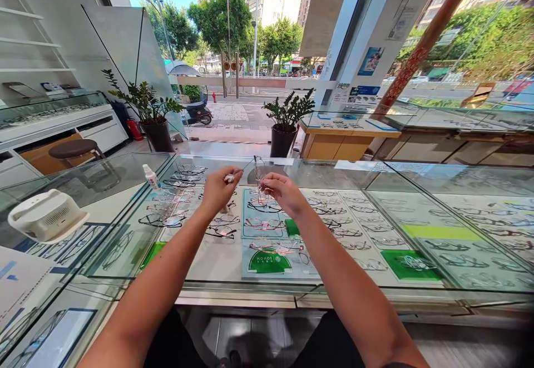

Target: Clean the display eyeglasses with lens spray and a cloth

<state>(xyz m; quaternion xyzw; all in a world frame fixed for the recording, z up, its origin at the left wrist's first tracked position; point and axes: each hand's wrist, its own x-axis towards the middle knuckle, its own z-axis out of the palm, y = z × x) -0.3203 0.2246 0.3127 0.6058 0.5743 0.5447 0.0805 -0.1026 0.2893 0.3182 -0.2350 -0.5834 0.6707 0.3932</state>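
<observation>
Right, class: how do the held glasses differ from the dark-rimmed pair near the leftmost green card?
The held glasses are raised clear of the display case; the dark-rimmed pair lies inside it. The held glasses look paler than the dark-rimmed pair. Both have slim frames.

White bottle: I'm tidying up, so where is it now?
In the head view, the white bottle stands on the glass counter, between the left hand and the white device to its left.

Bright frontal daylight, reflections on the glass countertop (214,265), blurry right edge.
</observation>
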